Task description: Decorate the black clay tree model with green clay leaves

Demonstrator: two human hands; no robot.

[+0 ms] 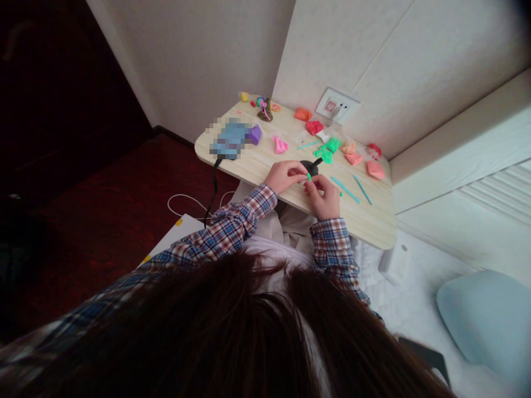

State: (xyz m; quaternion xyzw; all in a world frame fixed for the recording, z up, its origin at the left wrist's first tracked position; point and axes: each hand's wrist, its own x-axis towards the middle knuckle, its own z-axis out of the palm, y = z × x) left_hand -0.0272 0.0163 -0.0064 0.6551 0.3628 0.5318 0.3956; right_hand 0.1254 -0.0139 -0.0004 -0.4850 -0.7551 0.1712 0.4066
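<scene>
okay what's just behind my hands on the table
A dark rounded object shows beyond your left hand and right hand. They cover its near part, so its full shape is hidden.

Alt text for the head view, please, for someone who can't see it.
A person's left hand and right hand hold a small green piece between them over a pale table. Beyond lie bright green material and a pink piece; two blue sticks lie to the right.
</scene>
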